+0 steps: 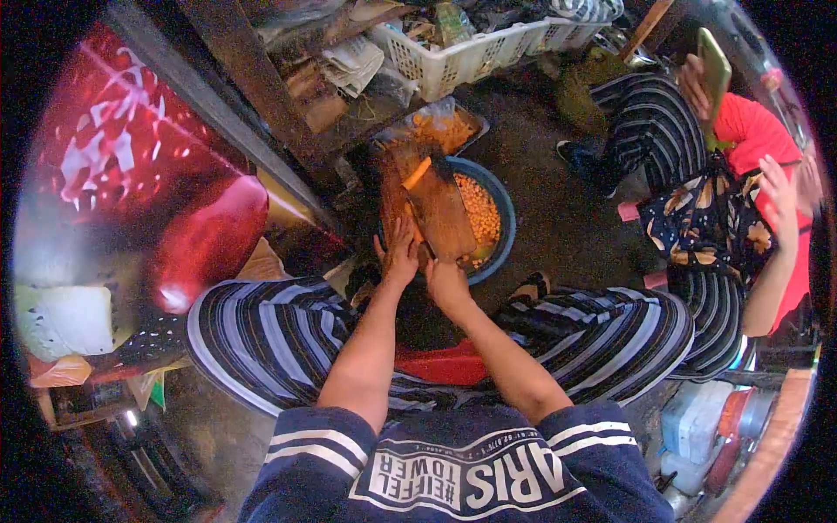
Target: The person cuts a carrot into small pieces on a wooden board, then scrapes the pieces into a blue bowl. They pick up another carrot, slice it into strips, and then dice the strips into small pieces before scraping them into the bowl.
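A wooden chopping board [440, 212] lies across a blue basin [504, 213] of small diced carrot [478, 207]. My left hand [401, 253] is on the board's near left part, its fingers closed down on an orange carrot piece [413, 223]. My right hand [446, 282] is closed in a fist at the board's near edge, around a knife whose handle is hidden; only a thin dark part of the blade [428, 250] shows. Another carrot stick [418, 173] rests farther up the board, apart from both hands.
Behind the board is a tray [482, 131] with more orange pieces. A white plastic crate [445, 70] stands at the back. At the right sits another person [767, 131], with a phone [713, 70] held up. Blue containers [693, 423] stand at the lower right.
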Demonstrator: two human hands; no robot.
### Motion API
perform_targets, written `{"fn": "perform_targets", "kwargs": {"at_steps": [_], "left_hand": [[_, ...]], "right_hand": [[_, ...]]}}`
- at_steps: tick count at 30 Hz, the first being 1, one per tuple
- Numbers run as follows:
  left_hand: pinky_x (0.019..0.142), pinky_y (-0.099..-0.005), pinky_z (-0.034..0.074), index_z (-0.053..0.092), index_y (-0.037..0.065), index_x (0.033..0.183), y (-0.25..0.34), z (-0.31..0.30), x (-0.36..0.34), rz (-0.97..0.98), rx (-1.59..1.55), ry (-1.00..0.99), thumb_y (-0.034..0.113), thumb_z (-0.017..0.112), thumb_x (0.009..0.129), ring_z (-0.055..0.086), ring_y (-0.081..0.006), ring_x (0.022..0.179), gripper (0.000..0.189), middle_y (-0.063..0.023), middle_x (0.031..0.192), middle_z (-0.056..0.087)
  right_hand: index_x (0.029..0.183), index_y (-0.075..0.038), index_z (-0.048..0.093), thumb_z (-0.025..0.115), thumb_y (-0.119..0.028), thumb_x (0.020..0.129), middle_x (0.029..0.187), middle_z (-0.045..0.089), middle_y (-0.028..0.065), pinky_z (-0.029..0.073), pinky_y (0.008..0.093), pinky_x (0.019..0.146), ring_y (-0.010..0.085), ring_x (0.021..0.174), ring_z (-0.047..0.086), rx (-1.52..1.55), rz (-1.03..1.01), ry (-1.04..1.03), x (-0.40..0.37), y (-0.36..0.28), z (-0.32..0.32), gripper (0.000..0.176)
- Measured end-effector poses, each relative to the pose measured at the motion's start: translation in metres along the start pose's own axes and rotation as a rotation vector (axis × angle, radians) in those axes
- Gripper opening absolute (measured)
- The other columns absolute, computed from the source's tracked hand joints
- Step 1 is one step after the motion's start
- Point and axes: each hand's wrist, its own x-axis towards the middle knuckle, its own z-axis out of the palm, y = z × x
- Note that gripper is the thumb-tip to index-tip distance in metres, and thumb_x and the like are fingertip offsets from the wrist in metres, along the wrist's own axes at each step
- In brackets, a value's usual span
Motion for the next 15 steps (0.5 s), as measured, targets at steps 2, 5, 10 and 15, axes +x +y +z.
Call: {"fn": "perform_targets", "kwargs": {"at_steps": [2,5,10,15], "left_hand": [[0.102,-0.0557,0.001,0.027,0.017,0.137,-0.004,0.005,-0.001,-0.030,0.030,-0.027,0.018,0.047,0.085,0.019,-0.0161,0.133,0.056,-0.0008,0.143,0.026],[0.103,-0.0550,0.002,0.029,0.017,0.136,-0.001,0.001,-0.001,-0.038,0.007,-0.013,0.018,0.048,0.084,0.020,-0.0158,0.132,0.055,-0.0018,0.141,0.030],[0.102,-0.0547,0.001,0.035,0.015,0.133,0.002,-0.002,-0.001,-0.051,-0.047,-0.014,0.015,0.049,0.083,0.021,-0.0160,0.132,0.052,-0.0025,0.139,0.033],[0.103,-0.0546,-0.001,0.040,0.014,0.129,0.001,-0.003,-0.002,-0.074,-0.098,-0.031,0.013,0.048,0.082,0.021,-0.0156,0.132,0.048,-0.0020,0.137,0.036]], "right_hand": [[0.071,0.004,0.060,0.046,-0.025,0.086,0.063,0.058,0.0254,0.050,0.0467,0.059,0.0425,0.063,0.059,0.013,-0.007,-0.075,-0.003,-0.003,-0.010,0.036],[0.071,0.006,0.060,0.046,-0.025,0.086,0.065,0.058,0.0259,0.050,0.0466,0.058,0.0424,0.062,0.059,0.009,-0.008,-0.086,0.001,-0.010,-0.022,0.037],[0.069,0.008,0.060,0.047,-0.026,0.085,0.064,0.058,0.0267,0.050,0.0468,0.058,0.0424,0.062,0.059,0.036,-0.043,-0.021,-0.001,-0.009,-0.024,0.040],[0.072,0.008,0.061,0.048,-0.026,0.084,0.069,0.059,0.0276,0.050,0.0467,0.060,0.0429,0.065,0.059,0.022,0.009,-0.063,-0.005,-0.016,-0.034,0.038]]}}
